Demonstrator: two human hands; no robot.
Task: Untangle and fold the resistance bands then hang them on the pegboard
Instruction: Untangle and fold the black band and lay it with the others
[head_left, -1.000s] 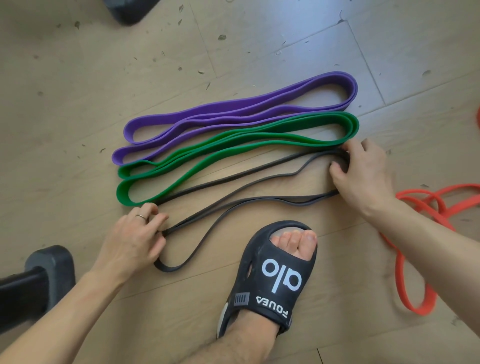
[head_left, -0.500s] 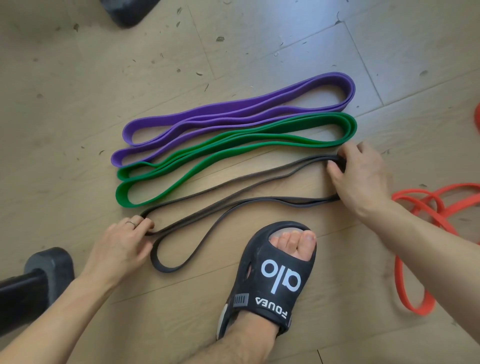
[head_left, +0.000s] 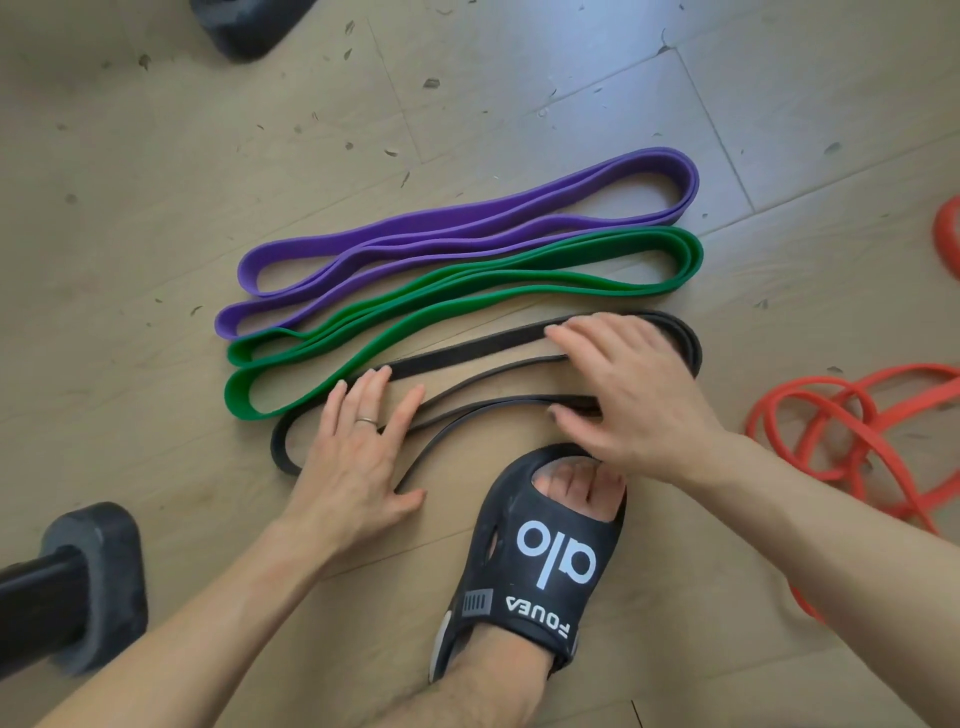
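Wood floor (head_left: 156, 208) | purple band (head_left: 467, 228), green band (head_left: 467, 291) lying folded, centre | left hand (head_left: 358, 452), right hand (head_left: 634, 395) pressing flat, fingers straight, on black band (head_left: 457, 358) | red band (head_left: 857, 426) lying tangled, right edge | hanging not yet begun.

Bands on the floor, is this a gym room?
Probably a home workout corner. Folded resistance bands lie on a wooden floor: purple band, green band, black band. A dumbbell-like weight sits at lower left.
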